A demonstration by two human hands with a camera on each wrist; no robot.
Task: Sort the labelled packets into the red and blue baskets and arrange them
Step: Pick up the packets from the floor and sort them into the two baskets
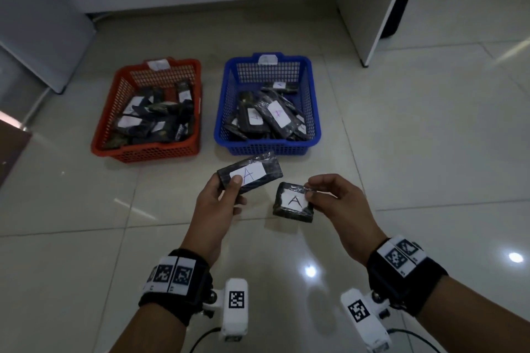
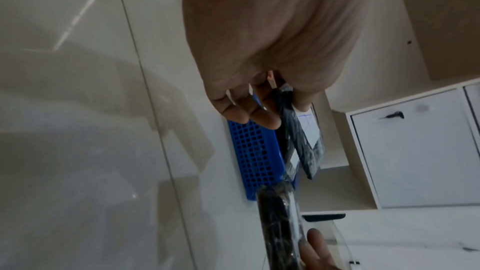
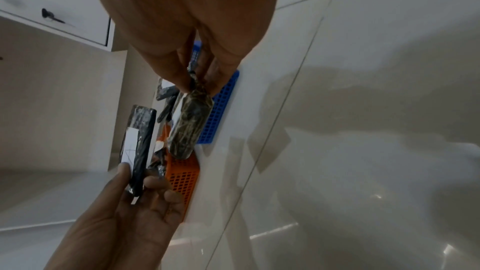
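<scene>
Left hand (image 1: 219,203) holds long A packet (image 1: 250,172) | right hand (image 1: 334,198) pinches small A packet (image 1: 294,202) | blue basket (image 1: 314,112) just ahead — both go there | red basket (image 1: 114,112) ahead-left — both nearly full, tidying left

Two baskets sit side by side on the floor (image 1: 401,152) ahead of me, one basket (image 1: 109,135) left, the other basket (image 1: 312,112) right, each with packets piled inside. Nearer me, above the floor, my left grip (image 1: 213,203) holds a long packet (image 1: 266,166); my right grip (image 1: 341,203) holds a short packet (image 1: 289,206) beside it.
</scene>
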